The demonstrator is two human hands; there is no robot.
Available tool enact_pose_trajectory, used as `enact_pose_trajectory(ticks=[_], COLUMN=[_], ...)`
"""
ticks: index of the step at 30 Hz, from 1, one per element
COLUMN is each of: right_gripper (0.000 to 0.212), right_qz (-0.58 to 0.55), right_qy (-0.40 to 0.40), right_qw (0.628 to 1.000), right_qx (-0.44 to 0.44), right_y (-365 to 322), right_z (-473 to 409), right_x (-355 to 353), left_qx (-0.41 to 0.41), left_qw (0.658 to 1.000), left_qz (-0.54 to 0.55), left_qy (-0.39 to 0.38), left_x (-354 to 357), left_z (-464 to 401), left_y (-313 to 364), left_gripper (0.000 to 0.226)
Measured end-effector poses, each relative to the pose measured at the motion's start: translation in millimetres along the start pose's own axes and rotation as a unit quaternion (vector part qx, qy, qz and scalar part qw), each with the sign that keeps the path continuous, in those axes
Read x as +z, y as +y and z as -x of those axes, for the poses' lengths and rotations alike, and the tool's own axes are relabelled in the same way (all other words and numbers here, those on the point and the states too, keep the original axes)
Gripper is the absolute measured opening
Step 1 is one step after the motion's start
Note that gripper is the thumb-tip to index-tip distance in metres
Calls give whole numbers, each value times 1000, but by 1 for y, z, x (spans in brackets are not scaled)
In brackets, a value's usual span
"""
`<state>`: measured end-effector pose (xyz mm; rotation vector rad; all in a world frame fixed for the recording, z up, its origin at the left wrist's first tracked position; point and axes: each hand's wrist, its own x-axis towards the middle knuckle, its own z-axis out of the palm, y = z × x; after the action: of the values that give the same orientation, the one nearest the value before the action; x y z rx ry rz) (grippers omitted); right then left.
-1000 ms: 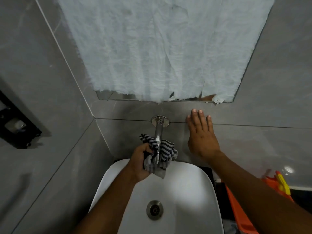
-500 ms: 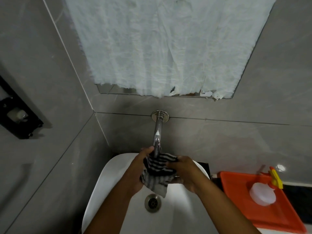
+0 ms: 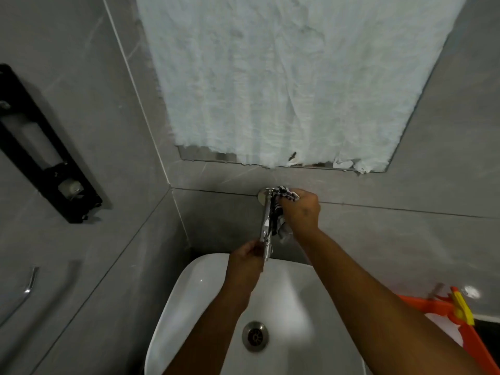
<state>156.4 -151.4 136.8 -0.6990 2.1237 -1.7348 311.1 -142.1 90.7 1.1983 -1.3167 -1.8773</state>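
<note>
My right hand point(image 3: 300, 212) grips the cloth point(image 3: 287, 195) on the far end of the tap point(image 3: 266, 220), by the wall. My left hand point(image 3: 247, 257) holds the tap's near tip over the sink point(image 3: 189, 288). The tap runs far to near, so I should rub toward me.

Surroundings: grey tiled wall corner, basin low in frame.
White basin point(image 3: 194, 293), metal drain point(image 3: 255, 336) at its centre. Mirror point(image 3: 203, 155) above, mostly covered by a crumpled white sheet point(image 3: 292, 77). Black holder point(image 3: 40, 147) on left wall, chrome bar point(image 3: 29, 284) below it. Orange tray point(image 3: 476, 345) at right edge, yellow piece point(image 3: 462, 307) at its far rim.
</note>
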Motion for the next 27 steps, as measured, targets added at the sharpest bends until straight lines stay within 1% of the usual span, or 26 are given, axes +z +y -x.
enact_pose_trajectory(ticks=[1,4,6,9,11,12,13,14,15,16,17,18,19,21,22,23,24,26,27], right_gripper=[15,11,12,20,24,24,22,17,10,13,22,28,30,32,33,33,33,33,35], right_qz=[27,81,108,200,179,152,108,32,-73,-182,-273,-332,-371,-421,-436,-447,-452,-448,-438], right_qy=[7,-5,-7,-3,-13,-17,-21,-19,-24,-35,-55,-84,-113,-152,-161,-168,-172,-184,-192], right_qw=[999,986,974,955,962,970,983,997,996,969,925,886,854,804,787,778,777,788,797], right_qx=[-28,-149,-201,-219,-208,-190,-150,-68,45,166,258,312,346,391,405,408,403,380,369], right_y=[1,5,5,-6,-7,-3,6,17,28,36,45,53,56,59,61,64,68,74,78], right_z=[0,17,15,0,4,12,22,31,39,45,50,56,61,70,72,74,74,75,74], right_x=[4,10,12,17,20,19,17,14,11,9,6,3,1,-2,-2,-1,0,-1,-4], left_qx=[-7,-22,-26,-40,-53,-60,-65,-69,-74,-80,-87,-96,-104,-105,-100,-93,-81,-26,19], left_qw=[1000,999,998,998,996,995,993,992,991,991,989,987,984,977,976,977,983,998,998], left_qz=[10,39,45,39,53,64,74,83,92,103,114,127,145,184,191,183,154,29,-48], left_qy=[-1,-15,-23,-35,-47,-54,-62,-67,-60,-42,-19,0,9,21,34,47,55,42,28], left_x=[-1,-7,-10,-14,-18,-20,-21,-22,-22,-22,-21,-21,-21,-20,-21,-23,-26,-34,-37], left_z=[0,-1,-1,-3,-6,-7,-7,-7,-7,-6,-6,-5,-4,-4,-5,-7,-9,-12,-13], left_y=[-1,-5,-6,-4,-3,-4,-6,-8,-12,-16,-21,-26,-30,-31,-28,-23,-18,-11,-8], left_gripper=[24,31,31,28,25,24,25,28,30,32,33,31,29,26,22,17,14,21,27])
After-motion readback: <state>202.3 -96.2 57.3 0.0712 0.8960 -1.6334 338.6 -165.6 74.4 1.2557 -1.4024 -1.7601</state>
